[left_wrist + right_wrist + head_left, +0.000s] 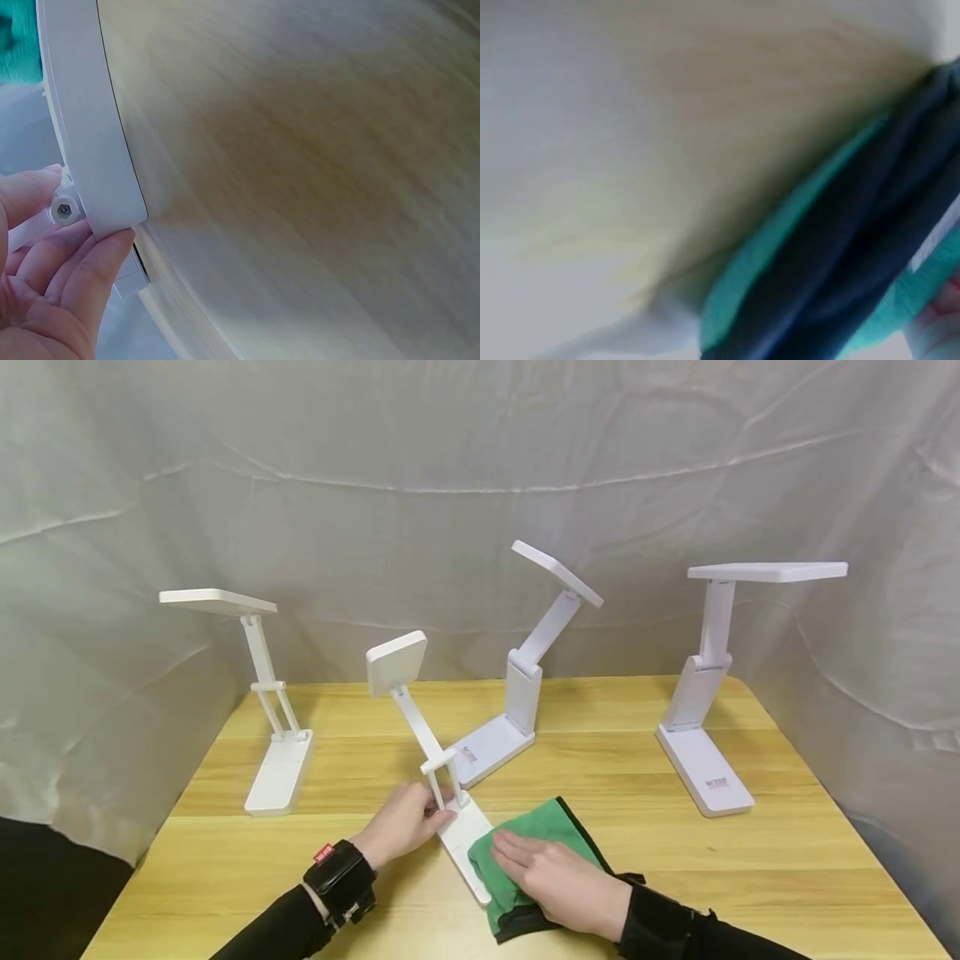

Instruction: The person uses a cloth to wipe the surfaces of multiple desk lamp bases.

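Note:
Near the front middle of the table stands a white folding desk lamp (422, 724), its head raised and tilted to the far left. My left hand (405, 822) grips its base by the hinge end; in the left wrist view the thumb lies by the hinge screw (64, 211) and fingertips touch the base edge (101, 127). With my right hand (558, 881) I hold a green cloth (551, 827) with black edging against the near end of that base. The right thumb is hidden. In the right wrist view the cloth's dark edging (847, 217) covers most of the hand.
Another white lamp (277, 772) stands at the left. A lamp (522, 697) with a bent arm is behind the held one, its base close to it. A further lamp (705, 768) stands at the right. Grey fabric (375, 527) hangs around the wooden table (622, 777).

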Action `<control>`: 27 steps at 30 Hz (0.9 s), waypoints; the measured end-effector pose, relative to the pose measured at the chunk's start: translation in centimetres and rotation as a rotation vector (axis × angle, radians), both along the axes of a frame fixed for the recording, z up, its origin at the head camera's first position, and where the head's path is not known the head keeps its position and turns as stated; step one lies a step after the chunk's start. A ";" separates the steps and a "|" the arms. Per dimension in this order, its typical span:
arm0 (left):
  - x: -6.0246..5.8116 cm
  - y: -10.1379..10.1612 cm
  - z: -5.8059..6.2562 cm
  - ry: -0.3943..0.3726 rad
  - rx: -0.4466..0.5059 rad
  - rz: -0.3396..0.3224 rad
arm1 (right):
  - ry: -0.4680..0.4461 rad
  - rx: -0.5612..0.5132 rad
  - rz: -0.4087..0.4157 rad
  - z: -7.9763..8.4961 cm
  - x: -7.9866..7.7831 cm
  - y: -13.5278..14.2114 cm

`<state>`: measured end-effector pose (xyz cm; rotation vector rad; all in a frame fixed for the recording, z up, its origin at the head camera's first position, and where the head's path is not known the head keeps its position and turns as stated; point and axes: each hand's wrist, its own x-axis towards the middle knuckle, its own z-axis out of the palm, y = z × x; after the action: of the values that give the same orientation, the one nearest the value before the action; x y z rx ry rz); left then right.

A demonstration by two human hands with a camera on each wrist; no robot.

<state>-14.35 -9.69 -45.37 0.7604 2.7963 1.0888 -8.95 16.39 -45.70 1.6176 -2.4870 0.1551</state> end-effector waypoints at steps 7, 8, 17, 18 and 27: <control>0.0 -0.1 0.0 0.001 -0.006 -0.011 | -0.060 -0.072 0.082 0.0 -0.4 0.8; 0.0 0.0 0.0 0.002 -0.007 -0.011 | -0.080 -0.074 0.082 0.1 -0.5 0.7; 0.0 0.2 -0.1 0.027 -0.014 -0.019 | -0.407 -0.045 -0.147 0.6 -0.8 -0.2; 0.0 0.2 -0.1 0.022 -0.014 -0.019 | -0.428 -0.054 -0.168 0.6 -0.7 -0.1; 0.0 0.2 0.0 0.001 -0.007 0.000 | -0.461 -0.066 -0.276 1.5 -0.3 -0.4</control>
<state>-14.38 -9.53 -45.40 0.7601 2.7998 1.0777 -9.25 15.99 -44.25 1.3093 -2.9715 0.6282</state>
